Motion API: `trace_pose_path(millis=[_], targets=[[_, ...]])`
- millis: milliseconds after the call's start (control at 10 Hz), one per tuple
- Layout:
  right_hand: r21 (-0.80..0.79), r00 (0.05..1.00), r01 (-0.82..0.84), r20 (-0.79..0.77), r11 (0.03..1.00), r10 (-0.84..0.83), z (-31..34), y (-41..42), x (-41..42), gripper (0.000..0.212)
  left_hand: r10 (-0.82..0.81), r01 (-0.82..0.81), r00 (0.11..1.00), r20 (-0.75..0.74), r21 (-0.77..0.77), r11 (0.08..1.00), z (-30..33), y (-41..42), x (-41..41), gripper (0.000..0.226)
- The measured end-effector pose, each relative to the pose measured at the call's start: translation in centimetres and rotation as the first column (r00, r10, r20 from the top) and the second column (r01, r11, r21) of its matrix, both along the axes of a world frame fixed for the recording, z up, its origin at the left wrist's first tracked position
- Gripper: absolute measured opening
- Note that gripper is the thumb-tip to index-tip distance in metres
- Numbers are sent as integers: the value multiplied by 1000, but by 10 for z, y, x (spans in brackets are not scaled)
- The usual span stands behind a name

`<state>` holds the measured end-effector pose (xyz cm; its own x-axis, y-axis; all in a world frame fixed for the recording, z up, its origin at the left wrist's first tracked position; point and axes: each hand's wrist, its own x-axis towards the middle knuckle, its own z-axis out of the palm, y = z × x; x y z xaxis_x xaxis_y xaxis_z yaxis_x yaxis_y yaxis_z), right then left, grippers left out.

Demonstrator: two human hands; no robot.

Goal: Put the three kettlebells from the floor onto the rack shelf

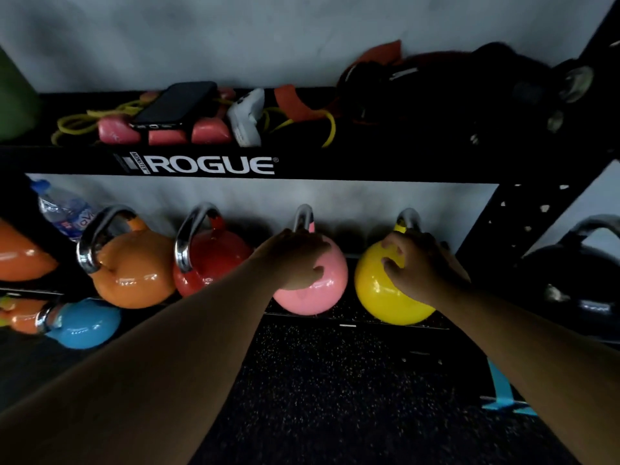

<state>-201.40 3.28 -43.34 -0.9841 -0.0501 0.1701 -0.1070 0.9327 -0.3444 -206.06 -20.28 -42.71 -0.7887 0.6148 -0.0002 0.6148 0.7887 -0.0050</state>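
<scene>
Several kettlebells stand in a row on the low rack shelf (355, 318). The pink kettlebell (327, 290) is right of centre, and my left hand (295, 260) lies over its top, fingers wrapped on the body. Beside it on the right, the yellow kettlebell (375, 290) has my right hand (419, 266) cupped on its top and right side. Left of the pink one are a red kettlebell (211, 256) and an orange kettlebell (134, 266), both with steel handles. A blue kettlebell (84, 323) lies lower at the left, by the floor.
The black upper shelf (335, 166) marked ROGUE holds a phone (177, 102), pink weights, yellow bands and dark gear. A water bottle (63, 209) stands behind the orange kettlebell. A black kettlebell (577, 276) sits beyond the rack upright (496, 229) at right. Speckled black floor (335, 397) lies below.
</scene>
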Motion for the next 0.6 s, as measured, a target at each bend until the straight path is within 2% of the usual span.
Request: trace_pose_path(millis=[200, 400, 600], targets=[[-10, 999, 29, 35, 1000, -29, 4, 36, 40, 26, 31, -33, 999, -42, -42, 999, -14, 21, 26, 36], [29, 999, 41, 34, 999, -42, 25, 40, 98, 30, -6, 6, 1000, 12, 27, 1000, 0, 31, 69, 27], [33, 994, 91, -65, 995, -88, 123, 34, 147, 34, -48, 57, 996, -72, 119, 991, 104, 20, 114, 29]])
